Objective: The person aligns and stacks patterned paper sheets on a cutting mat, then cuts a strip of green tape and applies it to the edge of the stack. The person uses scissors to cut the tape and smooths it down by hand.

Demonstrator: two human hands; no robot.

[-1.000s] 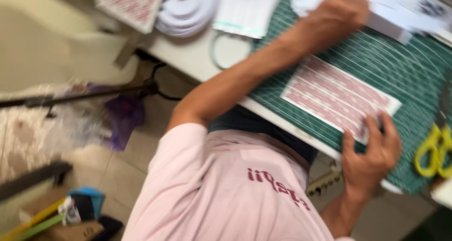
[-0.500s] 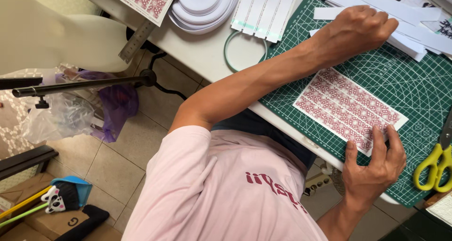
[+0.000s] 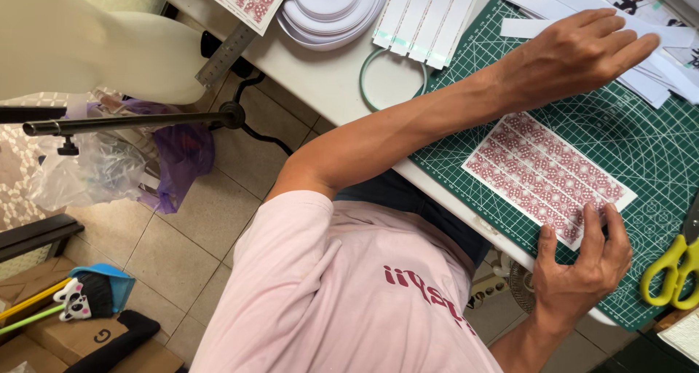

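- One view only, from the head, looking down past a pink shirt [image 3: 349,293].
- Left hand [image 3: 575,52] stretched out flat, fingers straight and together, gripping nothing, laid over loose white paper strips [image 3: 659,78].
- Right hand [image 3: 582,267] spread open, fingertips pressed on the near edge of the patterned sheet [image 3: 546,173], nothing clasped.
- Patterned sheet lying flat between the two hands on the green cutting mat [image 3: 641,140]: rectangular paper, rows of small red-and-white motifs.
- Just right of the right hand, yellow-handled scissors [image 3: 670,271], blades cut off by the frame edge.
- Left of the left forearm, a thin green hoop [image 3: 368,89] on the white table [image 3: 320,74]; beyond it, striped white sheets [image 3: 426,16] and stacked white tape rolls [image 3: 331,5], partly cropped at the top.
- Further left, a metal ruler [image 3: 226,52] overhanging the table edge.
- Below on the tiled floor, a crumpled purple bag [image 3: 186,154]; contents impossible to make out.
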